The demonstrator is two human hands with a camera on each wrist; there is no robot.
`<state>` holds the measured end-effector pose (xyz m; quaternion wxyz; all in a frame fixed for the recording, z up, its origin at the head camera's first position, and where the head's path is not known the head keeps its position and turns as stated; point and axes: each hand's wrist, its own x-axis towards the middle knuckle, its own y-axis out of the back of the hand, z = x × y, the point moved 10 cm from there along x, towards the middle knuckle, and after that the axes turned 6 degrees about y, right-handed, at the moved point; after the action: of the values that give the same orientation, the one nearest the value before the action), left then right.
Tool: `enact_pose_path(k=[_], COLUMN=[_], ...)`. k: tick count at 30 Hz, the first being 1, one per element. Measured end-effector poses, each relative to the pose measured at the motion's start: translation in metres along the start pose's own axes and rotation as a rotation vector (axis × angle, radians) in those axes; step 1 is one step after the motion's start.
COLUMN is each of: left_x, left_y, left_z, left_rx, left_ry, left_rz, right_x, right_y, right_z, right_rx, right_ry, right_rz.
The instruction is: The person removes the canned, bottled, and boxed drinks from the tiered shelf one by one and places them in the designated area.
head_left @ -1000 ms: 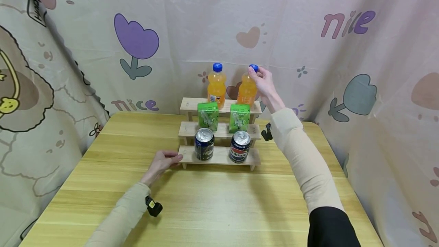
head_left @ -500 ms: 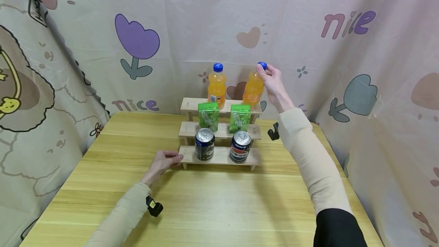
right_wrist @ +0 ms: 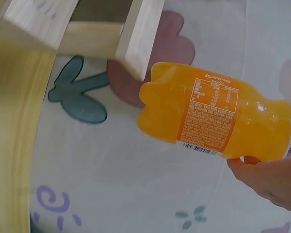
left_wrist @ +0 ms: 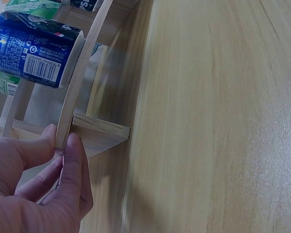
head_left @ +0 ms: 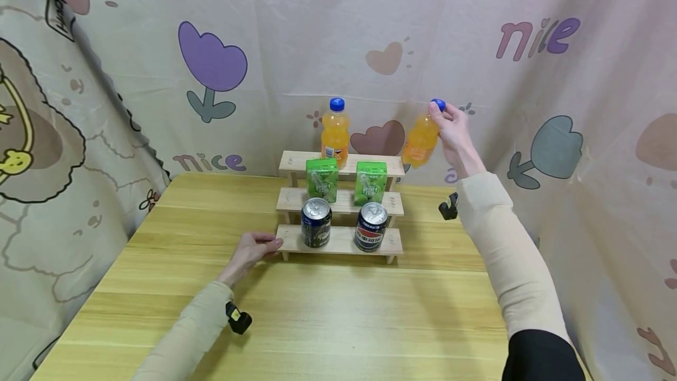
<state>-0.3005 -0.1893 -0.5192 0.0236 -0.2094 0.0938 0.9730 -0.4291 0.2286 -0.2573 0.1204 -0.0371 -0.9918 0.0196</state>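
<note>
My right hand (head_left: 456, 134) grips an orange soda bottle (head_left: 421, 141) near its blue cap. The bottle hangs tilted in the air, just right of the top step. In the right wrist view the orange bottle (right_wrist: 213, 111) shows its label and barcode, with the stand's end beside its base. My left hand (head_left: 254, 254) pinches the left end of the bottom step of a wooden three-step stand (head_left: 341, 243). The left wrist view shows thumb and fingers of the left hand (left_wrist: 48, 179) on both faces of that board, close to a blue can (left_wrist: 36, 48).
A second orange bottle (head_left: 335, 134) stands on the top step. Two green drink cartons, left (head_left: 321, 180) and right (head_left: 370, 182), stand on the middle step. Two dark cans, left (head_left: 315, 223) and right (head_left: 370, 227), stand on the bottom step. Printed cloth (head_left: 296, 34) hangs behind the wooden table (head_left: 338, 322).
My right hand has lifted the right orange bottle off the top step and carried it rightward, tilting it. The left hand and the stand have stayed put.
</note>
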Motion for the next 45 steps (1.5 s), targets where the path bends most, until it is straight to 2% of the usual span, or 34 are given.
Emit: enact_pose_path(k=[9, 20, 23, 35, 45], left_x=[0.0, -0.001, -0.001, 0.0, -0.001], left_y=[0.0, 0.001, 0.001, 0.0, 0.0], left_z=[-0.001, 0.0, -0.001, 0.0, 0.001], left_rx=[-0.008, 0.005, 0.003, -0.029, -0.03], left_ry=[0.011, 0.003, 0.001, -0.013, -0.019], left_rz=[0.002, 0.002, 0.006, -0.007, -0.011], right_x=[-0.01, -0.023, -0.027, -0.046, -0.056], right_y=[0.042, 0.083, 0.092, 0.114, 0.12], right_z=[0.013, 0.047, 0.059, 0.1, 0.13], right_rx=[-0.123, -0.191, -0.179, -0.309, -0.292], right_ry=[-0.041, -0.115, -0.134, -0.195, -0.258], right_rz=[0.066, 0.15, 0.165, 0.194, 0.219])
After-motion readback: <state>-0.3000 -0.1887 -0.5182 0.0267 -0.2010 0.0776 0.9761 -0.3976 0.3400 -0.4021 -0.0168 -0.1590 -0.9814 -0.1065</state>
